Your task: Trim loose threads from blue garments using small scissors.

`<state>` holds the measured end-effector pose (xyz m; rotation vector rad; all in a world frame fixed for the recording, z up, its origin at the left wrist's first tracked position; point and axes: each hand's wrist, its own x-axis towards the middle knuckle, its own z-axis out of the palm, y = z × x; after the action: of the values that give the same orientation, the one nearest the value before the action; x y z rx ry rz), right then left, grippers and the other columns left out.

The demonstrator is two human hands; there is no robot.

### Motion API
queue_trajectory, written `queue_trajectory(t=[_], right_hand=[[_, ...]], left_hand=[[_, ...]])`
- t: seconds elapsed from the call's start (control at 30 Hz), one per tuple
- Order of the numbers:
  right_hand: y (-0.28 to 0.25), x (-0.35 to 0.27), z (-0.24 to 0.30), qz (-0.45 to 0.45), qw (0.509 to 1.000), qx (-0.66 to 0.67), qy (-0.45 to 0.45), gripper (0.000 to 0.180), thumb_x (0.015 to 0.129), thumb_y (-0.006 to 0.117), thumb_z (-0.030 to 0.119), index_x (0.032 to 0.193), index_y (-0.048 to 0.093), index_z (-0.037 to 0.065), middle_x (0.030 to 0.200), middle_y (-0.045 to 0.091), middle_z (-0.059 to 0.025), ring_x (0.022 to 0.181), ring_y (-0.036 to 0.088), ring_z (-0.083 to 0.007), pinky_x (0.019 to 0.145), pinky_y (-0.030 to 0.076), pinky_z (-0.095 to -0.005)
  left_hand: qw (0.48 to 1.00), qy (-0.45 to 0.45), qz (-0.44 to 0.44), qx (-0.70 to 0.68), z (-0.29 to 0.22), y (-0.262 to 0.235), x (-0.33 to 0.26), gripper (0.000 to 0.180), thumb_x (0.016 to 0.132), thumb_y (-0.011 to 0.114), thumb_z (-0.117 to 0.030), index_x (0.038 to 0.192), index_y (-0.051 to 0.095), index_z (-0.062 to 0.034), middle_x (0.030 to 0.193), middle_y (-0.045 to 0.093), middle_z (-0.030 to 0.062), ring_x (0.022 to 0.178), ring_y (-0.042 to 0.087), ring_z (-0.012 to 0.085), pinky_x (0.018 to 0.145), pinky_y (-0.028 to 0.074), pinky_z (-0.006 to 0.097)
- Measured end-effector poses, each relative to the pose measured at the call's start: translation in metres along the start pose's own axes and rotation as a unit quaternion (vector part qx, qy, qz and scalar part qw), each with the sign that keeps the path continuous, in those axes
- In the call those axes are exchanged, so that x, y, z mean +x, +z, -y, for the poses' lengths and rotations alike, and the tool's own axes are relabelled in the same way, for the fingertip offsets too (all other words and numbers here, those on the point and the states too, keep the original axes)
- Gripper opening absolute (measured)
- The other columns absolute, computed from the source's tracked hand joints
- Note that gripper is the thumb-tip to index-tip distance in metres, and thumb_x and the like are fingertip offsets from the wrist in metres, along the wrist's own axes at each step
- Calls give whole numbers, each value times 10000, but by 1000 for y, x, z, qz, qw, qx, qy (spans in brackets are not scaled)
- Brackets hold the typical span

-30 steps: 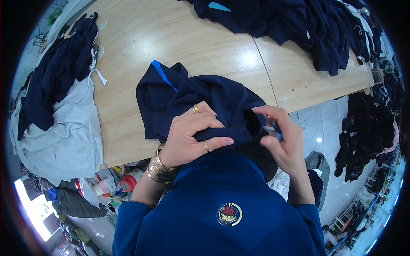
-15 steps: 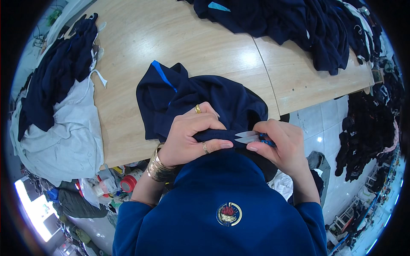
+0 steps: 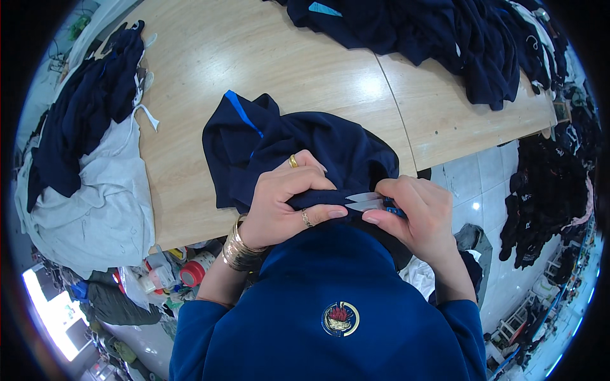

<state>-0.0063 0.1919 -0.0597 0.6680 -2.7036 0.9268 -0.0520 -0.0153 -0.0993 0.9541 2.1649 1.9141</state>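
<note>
A navy garment (image 3: 318,143) with a bright blue strip lies bunched at the table's near edge and hangs partly over it. My left hand (image 3: 286,197) pinches a folded edge of it between thumb and fingers. In my right hand (image 3: 416,213) is a pair of small thread snips (image 3: 365,202) with pale blades and a blue handle, mostly hidden by my fingers. The blades are parted, and their tips point left at the pinched edge, close to my left thumb. Whether they touch the cloth I cannot tell.
The wooden table (image 3: 203,57) has a seam at right. A large navy clothing pile (image 3: 413,32) covers its far right; navy cloth (image 3: 95,108) and light grey cloth (image 3: 95,203) hang at left. Below are a red-and-white container (image 3: 196,270) and, on the right floor, dark garments (image 3: 540,197).
The snips have shifted slightly left and up, nearer my left thumb, and my right thumb has moved a little left with them. The garment and my left hand are nearly still.
</note>
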Motion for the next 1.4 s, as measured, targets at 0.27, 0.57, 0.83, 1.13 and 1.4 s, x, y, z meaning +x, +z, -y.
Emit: queue_trajectory(t=[0.27,0.57,0.83,1.13,1.4], right_hand=[[-2,3,0,-14,999,-38,-15,316,709,688,365,771,565,81,617,533,-12,487,514,-145,454,381,-242],[-3,1,-2,3,999,-54,-4,329,699,689,372,755,579,67,620,549,-33,528,534,-176,490,391,-264],[-2,4,-6,-31,997,-55,-51,315,680,712,367,739,573,90,611,517,17,490,482,-115,440,346,-233],[0,3,-4,-37,996,-64,-43,304,676,716,356,736,571,96,606,513,10,483,484,-122,438,348,-235],[-3,2,1,-10,999,-35,-2,322,683,709,347,746,575,62,614,542,-37,501,512,-178,462,374,-270]], left_hand=[[1000,3,-4,-1,0,1,1,241,607,800,-177,725,632,-51,660,585,22,656,500,150,585,399,248],[1000,-2,-5,-13,0,2,0,221,613,795,-157,724,637,-49,666,591,23,657,502,150,583,400,246],[1000,-8,-8,-26,0,3,-1,222,618,793,-167,729,638,-53,668,592,22,666,503,148,584,397,244],[1000,-1,-6,-15,0,2,-1,232,624,795,-192,739,639,-64,660,599,19,663,507,152,602,395,247],[1000,16,-10,13,-2,0,0,234,622,796,-201,725,636,-65,650,597,20,642,508,161,620,395,261]])
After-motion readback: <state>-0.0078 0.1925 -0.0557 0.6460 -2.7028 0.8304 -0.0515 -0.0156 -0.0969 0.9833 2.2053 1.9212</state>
